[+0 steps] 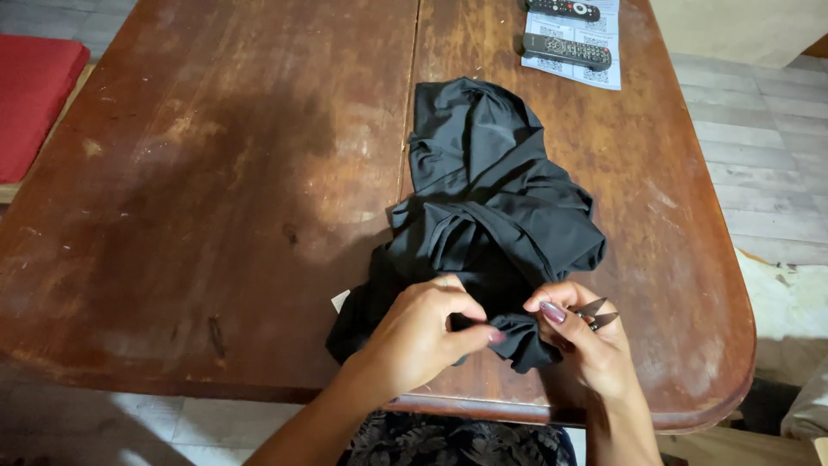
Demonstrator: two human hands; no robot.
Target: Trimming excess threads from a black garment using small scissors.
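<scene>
Black cloth (492, 207) bunched on table (216, 173); left hand (418, 332) pinches hem at 6 o'clock; right hand (586, 341) grips hem and snips (597, 312). Cutting seemingly just begun; remotes (565, 50) at 12.

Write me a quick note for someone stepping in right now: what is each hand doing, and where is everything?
Left hand: pinching a bunched fold of the black garment at the table's near edge.
Right hand: gripping the same fold from the other side, with small thread snips in its grip.
The garment lies crumpled on the wooden table. Two remote controls rest on a printed sheet at the far end.
Done: the fold is gathered between both hands. No cut is visible yet.
</scene>
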